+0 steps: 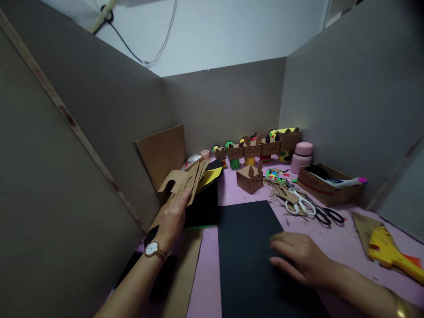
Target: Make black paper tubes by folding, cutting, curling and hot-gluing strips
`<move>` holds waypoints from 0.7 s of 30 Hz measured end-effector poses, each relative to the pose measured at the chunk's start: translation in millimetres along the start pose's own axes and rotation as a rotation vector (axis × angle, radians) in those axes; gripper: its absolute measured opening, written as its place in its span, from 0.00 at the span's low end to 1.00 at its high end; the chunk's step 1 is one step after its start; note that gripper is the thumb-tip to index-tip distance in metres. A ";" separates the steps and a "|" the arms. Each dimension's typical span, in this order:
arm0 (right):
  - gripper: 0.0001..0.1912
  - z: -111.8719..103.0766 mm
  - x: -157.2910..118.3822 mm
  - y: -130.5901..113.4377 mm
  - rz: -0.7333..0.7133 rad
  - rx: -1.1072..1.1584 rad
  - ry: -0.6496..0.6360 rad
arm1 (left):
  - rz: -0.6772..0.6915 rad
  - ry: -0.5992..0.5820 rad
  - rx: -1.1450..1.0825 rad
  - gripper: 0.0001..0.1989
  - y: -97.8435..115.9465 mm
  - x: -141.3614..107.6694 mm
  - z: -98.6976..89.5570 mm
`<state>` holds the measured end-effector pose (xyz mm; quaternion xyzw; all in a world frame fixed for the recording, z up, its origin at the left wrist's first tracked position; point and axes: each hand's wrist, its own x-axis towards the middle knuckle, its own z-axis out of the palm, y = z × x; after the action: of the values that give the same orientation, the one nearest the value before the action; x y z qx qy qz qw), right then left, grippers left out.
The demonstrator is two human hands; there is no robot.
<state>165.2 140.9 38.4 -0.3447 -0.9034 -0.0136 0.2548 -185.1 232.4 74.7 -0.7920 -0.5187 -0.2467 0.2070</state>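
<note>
My left hand (174,216), with a watch (152,248) on its wrist, grips several cut cardboard pieces (190,179) at the left of the table. One piece has an arched cutout; my thumb is mostly hidden. Black sheets (202,207) and a yellow sheet (210,176) lie just beyond these pieces. In front of me a large black sheet of paper (247,247) lies flat. Over its right edge is my right hand (298,256), slightly blurred, fingers loosely bent and apart, with nothing in them.
Cardboard animal figures (251,152) line the back, a cardboard animal head (250,179) before them. At right are white scissors (300,203), black scissors (327,215), an open box (331,190), a pink bottle (302,158) and a yellow glue gun (386,251). Grey partitions (225,99) enclose the table.
</note>
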 end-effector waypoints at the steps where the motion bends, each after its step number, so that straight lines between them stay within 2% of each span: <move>1: 0.12 3.7 23.9 -6.2 0.032 0.008 -0.090 | 0.006 -0.003 0.003 0.28 0.0 -0.3 -0.5; 3: 0.11 13.4 66.5 -13.1 0.041 0.008 -0.205 | 0.016 -0.005 0.009 0.28 -0.2 -0.8 -1.1; 5: 0.14 26.1 98.9 -13.3 0.044 0.037 -0.229 | 0.027 -0.004 0.011 0.27 -0.7 -1.0 -1.2; 8: 0.23 48.7 124.4 -10.0 -0.025 0.059 -0.244 | 0.044 -0.001 0.013 0.26 -1.5 -1.5 -0.8; 11: 0.21 69.0 123.2 -10.3 -0.159 0.095 -0.304 | 0.054 0.002 0.013 0.28 -1.6 -2.7 0.4; 13: 0.19 76.8 113.0 -10.0 -0.173 0.102 -0.305 | 0.052 0.006 0.009 0.28 -1.2 -3.9 2.0; 17: 0.16 76.6 97.0 -1.9 -0.034 0.077 -0.250 | 0.047 0.012 -0.010 0.29 -0.1 -6.8 7.9; 21: 0.11 77.7 111.6 6.5 0.053 0.068 -0.221 | 0.051 -0.001 -0.019 0.27 0.5 -8.2 12.3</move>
<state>63.6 230.2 22.3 -0.3591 -0.9164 0.0616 0.1656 -185.3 233.5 60.0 -0.8070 -0.4961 -0.2457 0.2056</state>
